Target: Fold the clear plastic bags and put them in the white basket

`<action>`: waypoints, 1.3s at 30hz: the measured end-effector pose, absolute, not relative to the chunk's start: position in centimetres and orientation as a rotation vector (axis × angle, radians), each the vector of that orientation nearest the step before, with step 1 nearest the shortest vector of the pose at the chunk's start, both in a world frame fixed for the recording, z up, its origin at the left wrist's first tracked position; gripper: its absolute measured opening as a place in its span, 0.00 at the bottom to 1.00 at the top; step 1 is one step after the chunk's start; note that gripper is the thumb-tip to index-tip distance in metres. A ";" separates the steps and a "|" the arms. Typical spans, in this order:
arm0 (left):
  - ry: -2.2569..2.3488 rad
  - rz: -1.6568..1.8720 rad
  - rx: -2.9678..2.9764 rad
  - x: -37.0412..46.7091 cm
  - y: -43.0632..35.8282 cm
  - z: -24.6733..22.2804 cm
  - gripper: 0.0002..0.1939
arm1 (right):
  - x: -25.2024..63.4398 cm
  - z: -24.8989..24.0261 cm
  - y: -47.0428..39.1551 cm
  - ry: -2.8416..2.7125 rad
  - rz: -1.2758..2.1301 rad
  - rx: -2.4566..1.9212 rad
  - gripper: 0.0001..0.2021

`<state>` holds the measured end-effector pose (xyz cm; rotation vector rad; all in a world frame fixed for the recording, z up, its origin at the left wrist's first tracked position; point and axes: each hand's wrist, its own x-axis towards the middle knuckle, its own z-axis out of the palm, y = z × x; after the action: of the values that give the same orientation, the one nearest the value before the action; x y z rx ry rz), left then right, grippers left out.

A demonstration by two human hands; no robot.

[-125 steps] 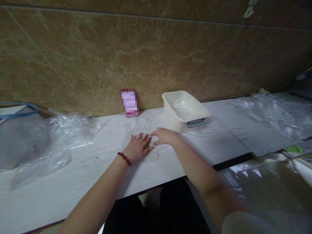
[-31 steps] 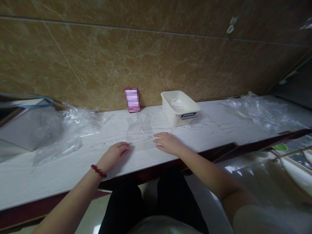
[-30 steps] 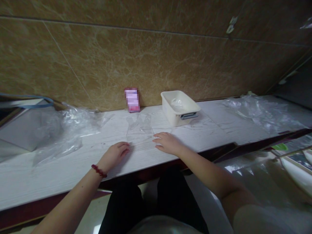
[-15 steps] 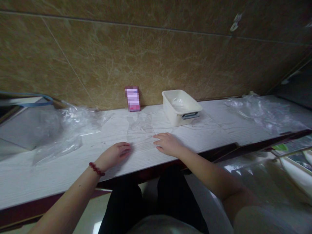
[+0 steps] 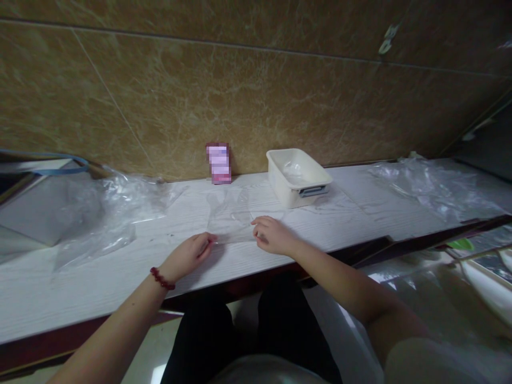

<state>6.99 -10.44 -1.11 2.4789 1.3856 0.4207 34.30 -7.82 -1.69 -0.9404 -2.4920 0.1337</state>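
Note:
A thin, see-through plastic piece [image 5: 230, 216] lies flat on the white wood-grain worktop [image 5: 160, 272]. Its far edge is notched, with parts sticking out toward the wall; whether it is a glove or a bag I cannot tell. My left hand [image 5: 196, 249], a red bead bracelet at its wrist, pinches the near left corner. At the near right corner my right hand [image 5: 271, 234] is closed on the same plastic, thumb against fingers. Between the two hands the near edge is drawn taut and slightly raised.
A cream plastic bin [image 5: 282, 184] holding clear plastic stands behind my right hand. A phone [image 5: 219, 164] leans on the brown marbled wall. Crumpled clear bags [image 5: 124, 197] and a white box [image 5: 36, 213] are at left; more clear plastic [image 5: 432, 186] lies at right.
My fingers, earlier loose near the plastic's near corners, have closed on it. The near edge is now lifted and stretched between my hands.

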 end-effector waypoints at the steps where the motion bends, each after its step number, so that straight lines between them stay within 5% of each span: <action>1: 1.369 0.440 2.446 7.1 -10.6 -0.9 0.14 | 34.5 -1.6 -7.9 -2.495 0.154 -0.947 0.11; 6: 1.329 0.512 2.308 7.3 -11.4 0.1 0.12 | 34.5 -1.9 -6.9 -2.615 0.243 -0.988 0.34; 11: 1.221 0.590 2.284 6.7 -12.4 0.1 0.09 | 33.3 -2.4 -5.2 -2.730 0.264 -0.886 0.21; 15: 1.207 0.536 2.414 6.3 -12.7 -0.7 0.17 | 33.0 -2.3 -5.0 -2.782 0.317 -0.746 0.17; 20: 1.288 0.615 2.598 6.5 -11.4 -1.4 0.08 | 33.4 -1.7 -5.8 -2.769 0.391 -0.647 0.16; 28: 1.124 0.439 2.655 6.2 -8.5 -1.8 0.12 | 33.9 -1.5 -5.6 -2.821 0.483 -0.525 0.19; 33: 1.038 0.485 2.575 5.9 -8.1 -1.9 0.11 | 34.1 -2.1 -4.7 -2.856 0.308 -0.582 0.30; 39: 0.981 0.635 2.294 5.8 -8.9 -0.9 0.10 | 34.2 -2.4 -4.7 -2.779 0.240 -0.664 0.27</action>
<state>5.77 -8.88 -0.95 2.2936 0.9810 0.6347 34.24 -4.65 -2.36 -0.6645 -2.7791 0.2399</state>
